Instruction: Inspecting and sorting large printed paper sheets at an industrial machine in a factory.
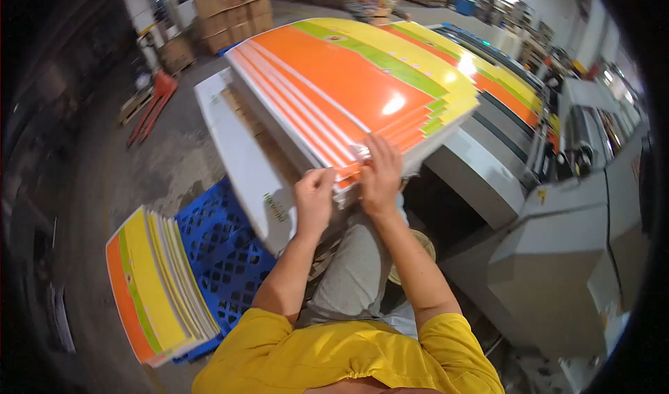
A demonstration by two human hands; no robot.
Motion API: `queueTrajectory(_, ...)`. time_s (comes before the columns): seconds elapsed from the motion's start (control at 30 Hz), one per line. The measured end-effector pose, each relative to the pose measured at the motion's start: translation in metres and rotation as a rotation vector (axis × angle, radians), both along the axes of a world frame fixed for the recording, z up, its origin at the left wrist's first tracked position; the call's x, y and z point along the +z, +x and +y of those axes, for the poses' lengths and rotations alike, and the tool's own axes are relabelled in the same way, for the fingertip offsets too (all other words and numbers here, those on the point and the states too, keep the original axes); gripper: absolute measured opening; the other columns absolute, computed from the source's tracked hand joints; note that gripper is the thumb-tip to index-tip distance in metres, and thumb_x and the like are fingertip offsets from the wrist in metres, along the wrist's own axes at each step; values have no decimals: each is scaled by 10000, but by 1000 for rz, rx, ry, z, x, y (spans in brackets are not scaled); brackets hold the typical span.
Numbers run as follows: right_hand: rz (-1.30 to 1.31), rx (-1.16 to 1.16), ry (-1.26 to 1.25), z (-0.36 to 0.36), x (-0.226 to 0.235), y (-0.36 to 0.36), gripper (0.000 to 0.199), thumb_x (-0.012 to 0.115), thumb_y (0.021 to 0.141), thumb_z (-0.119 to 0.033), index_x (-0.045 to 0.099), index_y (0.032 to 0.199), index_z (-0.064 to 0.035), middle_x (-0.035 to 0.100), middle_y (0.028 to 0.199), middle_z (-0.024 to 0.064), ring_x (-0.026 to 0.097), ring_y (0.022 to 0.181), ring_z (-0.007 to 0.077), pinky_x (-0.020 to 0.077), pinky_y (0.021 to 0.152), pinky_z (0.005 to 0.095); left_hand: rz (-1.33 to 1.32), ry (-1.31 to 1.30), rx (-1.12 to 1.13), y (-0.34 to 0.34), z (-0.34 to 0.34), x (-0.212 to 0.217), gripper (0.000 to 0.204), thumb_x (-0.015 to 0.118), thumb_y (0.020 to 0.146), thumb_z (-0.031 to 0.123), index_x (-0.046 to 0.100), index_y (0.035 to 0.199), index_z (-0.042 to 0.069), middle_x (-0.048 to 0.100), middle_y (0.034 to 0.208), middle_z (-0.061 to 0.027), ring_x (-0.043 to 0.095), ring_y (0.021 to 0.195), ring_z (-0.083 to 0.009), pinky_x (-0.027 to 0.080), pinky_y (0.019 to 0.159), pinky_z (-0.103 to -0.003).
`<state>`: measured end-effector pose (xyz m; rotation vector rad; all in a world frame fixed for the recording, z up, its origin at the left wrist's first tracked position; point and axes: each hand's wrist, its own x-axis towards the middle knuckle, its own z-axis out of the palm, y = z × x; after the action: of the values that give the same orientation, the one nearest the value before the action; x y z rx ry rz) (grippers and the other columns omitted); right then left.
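Note:
A tall stack of large glossy printed sheets, banded orange, green and yellow, rises in front of me. Its top sheets are fanned into steps along the near edge. At the near corner, my left hand is closed, thumb and fingers pinching the sheet edges. Just to the right, my right hand grips the same corner, its fingers bent over the top sheets and its thumb toward the edge. How many sheets lie between the fingers is hidden.
Beside the stack on the left is a long white board. A blue plastic pallet holds another sheet pile. A grey machine flanks my right, with printed sheets on its bed. A red pallet jack, cartons and another person are farther off.

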<state>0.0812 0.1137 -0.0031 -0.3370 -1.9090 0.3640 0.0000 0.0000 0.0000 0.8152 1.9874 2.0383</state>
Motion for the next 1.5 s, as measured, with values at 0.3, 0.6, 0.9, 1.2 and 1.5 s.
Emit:
queueTrajectory(0.3,-28,-98,10,2,1,13,515,518,806,-375,510,1152,6,505,1187,148,409,1167,327,232,1023,489,-95,156,-156,-7,14,-2,224,546,886,168,612,783,-21,514,654,39,420,578,-42,348,509,-198)
queueTrajectory(0.6,34,-154,28,6,-2,23,541,514,809,-420,505,1130,15,494,1165,156,407,1141,339,240,1012,490,-157,211,-224,-12,14,4,209,525,892,151,608,838,-33,586,779,-19,519,654,-60,422,558,-198)
queueTrajectory(0.9,20,-269,44,23,-12,61,536,514,820,-394,463,1168,9,468,1181,178,396,1131,363,276,980,467,-111,134,-203,-22,28,-4,294,540,882,221,593,984,-50,596,901,-89,557,758,-145,462,621,-273)
queueTrajectory(1.2,72,-498,-146,25,-28,72,452,549,800,-326,481,1078,23,486,1097,174,413,1066,334,338,895,435,-74,73,-145,-42,29,-3,389,561,850,293,580,1067,-29,557,1017,-91,489,836,-182,406,694,-317)
queueTrajectory(1.5,-770,-720,-478,31,-59,120,301,572,713,-280,654,823,-12,642,850,97,583,823,264,435,670,489,-49,125,-228,-77,70,-26,424,545,858,304,570,1119,-30,565,1082,-98,497,886,-195,403,723,-330)
